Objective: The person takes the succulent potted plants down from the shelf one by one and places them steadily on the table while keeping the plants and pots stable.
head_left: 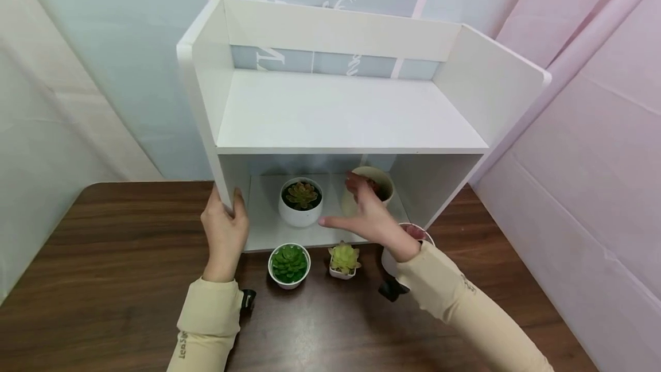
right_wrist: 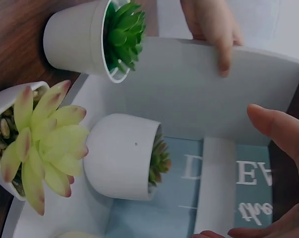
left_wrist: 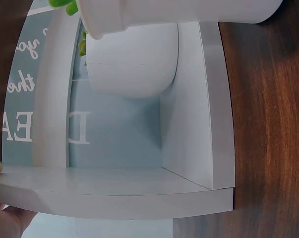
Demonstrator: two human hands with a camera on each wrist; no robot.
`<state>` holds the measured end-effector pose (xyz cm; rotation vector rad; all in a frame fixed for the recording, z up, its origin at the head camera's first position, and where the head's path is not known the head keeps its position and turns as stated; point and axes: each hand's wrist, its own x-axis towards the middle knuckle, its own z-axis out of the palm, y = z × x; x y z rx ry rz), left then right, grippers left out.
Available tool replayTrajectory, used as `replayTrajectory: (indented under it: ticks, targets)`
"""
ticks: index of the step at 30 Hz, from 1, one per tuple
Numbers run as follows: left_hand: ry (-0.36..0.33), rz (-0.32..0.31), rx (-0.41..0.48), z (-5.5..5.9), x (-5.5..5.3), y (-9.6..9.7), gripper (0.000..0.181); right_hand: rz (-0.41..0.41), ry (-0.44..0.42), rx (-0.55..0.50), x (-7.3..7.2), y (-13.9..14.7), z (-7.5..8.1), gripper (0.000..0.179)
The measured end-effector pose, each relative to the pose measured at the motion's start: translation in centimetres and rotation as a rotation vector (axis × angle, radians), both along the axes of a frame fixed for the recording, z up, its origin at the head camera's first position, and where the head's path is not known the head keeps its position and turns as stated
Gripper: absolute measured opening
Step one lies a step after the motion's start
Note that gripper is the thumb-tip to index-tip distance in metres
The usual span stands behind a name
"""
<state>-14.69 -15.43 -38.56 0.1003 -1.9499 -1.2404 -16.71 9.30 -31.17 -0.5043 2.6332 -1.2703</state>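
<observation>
My left hand [head_left: 225, 228] grips the front edge of the left side panel of a white two-level shelf [head_left: 351, 151], thumb on the inner face and fingers outside. Spread wide, my right hand [head_left: 372, 217] reaches over the lower level, its fingers overlapping a cream pot [head_left: 348, 202] in the head view. Its thumb points towards a round white pot [head_left: 299, 217] holding a reddish-green succulent [head_left: 302, 195]. In the right wrist view, nothing lies between the right thumb and fingers. Part of the cream pot and its plant is hidden behind that hand.
Before the shelf on the brown wooden table [head_left: 129, 280] stand a dark green succulent [head_left: 289, 263] in a white pot and a pale green succulent [head_left: 344, 258] in a small square pot. Another white pot [head_left: 388, 262] sits partly under the right wrist. Curtains hang behind.
</observation>
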Motion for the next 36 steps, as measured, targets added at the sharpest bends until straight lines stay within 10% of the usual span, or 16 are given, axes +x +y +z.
replayTrajectory:
  ticks: [22, 36]
  targets:
    - [0.021, -0.011, -0.003, -0.3, 0.0, -0.2, 0.034, -0.030, -0.177, 0.077, -4.0, -3.8, -2.5, 0.108]
    - [0.028, -0.023, 0.003, -0.3, -0.1, -0.1, 0.034, 0.019, -0.099, 0.225, -5.3, -5.5, -3.8, 0.109]
